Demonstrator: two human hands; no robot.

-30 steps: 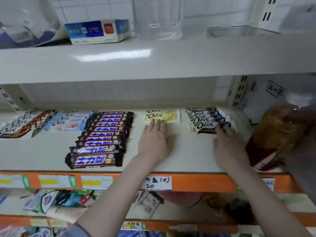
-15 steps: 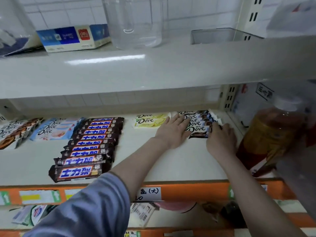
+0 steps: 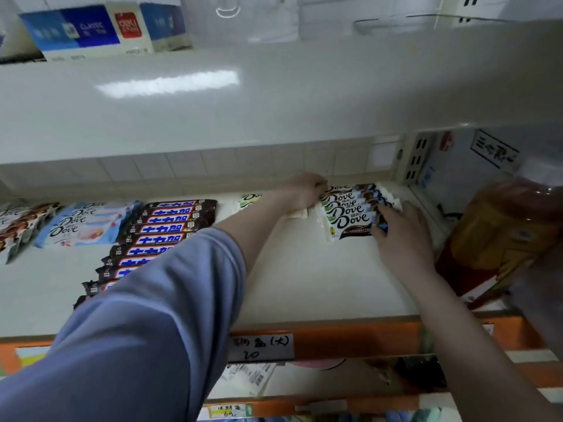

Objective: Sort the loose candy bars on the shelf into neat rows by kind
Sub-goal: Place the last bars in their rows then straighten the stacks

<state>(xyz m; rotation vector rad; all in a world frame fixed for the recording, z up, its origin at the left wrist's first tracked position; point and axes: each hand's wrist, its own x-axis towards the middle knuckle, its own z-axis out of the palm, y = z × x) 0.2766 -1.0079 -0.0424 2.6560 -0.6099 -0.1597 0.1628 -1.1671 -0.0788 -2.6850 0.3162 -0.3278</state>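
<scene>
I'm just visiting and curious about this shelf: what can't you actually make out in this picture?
- Pale yellow-green Dove bars, head view: mostly hidden behind the left forearm.
- Left hand: fingertips tucked out of sight at the white-and-brown Dove stack, so its grip is unclear.
- Dark brown bars with blue lettering: the nearer ones are covered by the blue sleeve.
- Amber plastic bottle: blurred, label unreadable.

Soft, dim indoor light with a white glare streak on the upper shelf [image 3: 170, 83] at 11 o'clock; edges bend, and the bottle [image 3: 502, 239] at 3 o'clock blurs.
</scene>
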